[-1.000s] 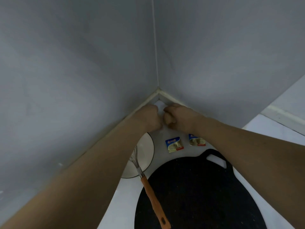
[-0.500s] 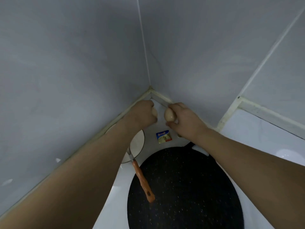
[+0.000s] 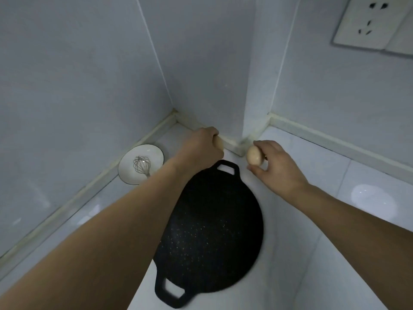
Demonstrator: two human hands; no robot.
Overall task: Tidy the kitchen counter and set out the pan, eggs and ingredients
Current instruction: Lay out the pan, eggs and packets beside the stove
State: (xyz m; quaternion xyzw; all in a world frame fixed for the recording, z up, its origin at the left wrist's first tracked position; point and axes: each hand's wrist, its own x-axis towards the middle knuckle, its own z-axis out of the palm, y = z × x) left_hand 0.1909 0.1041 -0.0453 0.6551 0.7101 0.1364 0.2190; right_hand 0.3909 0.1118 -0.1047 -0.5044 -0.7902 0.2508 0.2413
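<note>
A black speckled pan (image 3: 214, 222) with two loop handles lies flat on the white counter. My left hand (image 3: 202, 148) grips a pale egg (image 3: 218, 143) above the pan's far handle, close to the wall. Just right of that handle, my right hand (image 3: 273, 163) pinches a second egg (image 3: 254, 158). Both eggs are held above the counter. A white plate (image 3: 154, 153) with a wire whisk (image 3: 142, 165) on it sits left of my left arm by the wall.
Grey tiled walls meet in a corner behind the hands, with a jutting pillar edge (image 3: 248, 108) between the two eggs. A white wall socket (image 3: 368, 23) is at the upper right. The white counter (image 3: 324, 198) stretches to the right.
Both hands came out of the corner, each with an egg, and drew apart. The view swung right. The butter packets seen earlier are out of sight.
</note>
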